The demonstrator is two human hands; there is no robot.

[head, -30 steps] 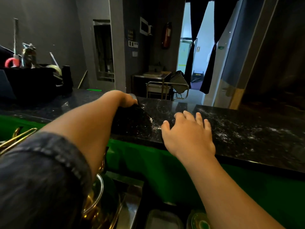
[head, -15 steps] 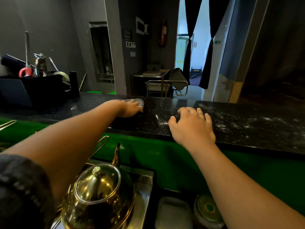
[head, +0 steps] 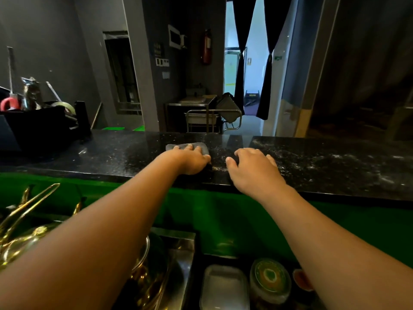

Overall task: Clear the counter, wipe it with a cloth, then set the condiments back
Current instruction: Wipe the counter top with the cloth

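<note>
A grey cloth [head: 178, 146] lies on the black speckled counter [head: 125, 153], and my left hand [head: 190, 161] presses flat on top of it with fingers spread. My right hand [head: 252, 168] rests on the counter just to the right of the cloth, fingers loosely bent, nothing in it. White dusty smears [head: 330, 159] cover the counter to the right of my hands; the stretch to the left looks darker and cleaner. Round-lidded condiment containers [head: 270, 278] sit on the lower shelf under my right forearm.
A black box with utensils [head: 33, 124] stands at the counter's far left. Below the green front panel [head: 223, 220] are a gold kettle [head: 26, 240] on a steel tray and a clear lidded tub [head: 223, 285]. A metal cart [head: 212, 120] stands beyond the counter.
My left hand has slid the cloth to the right along the counter, closer to my right hand. The right hand stayed about where it was.
</note>
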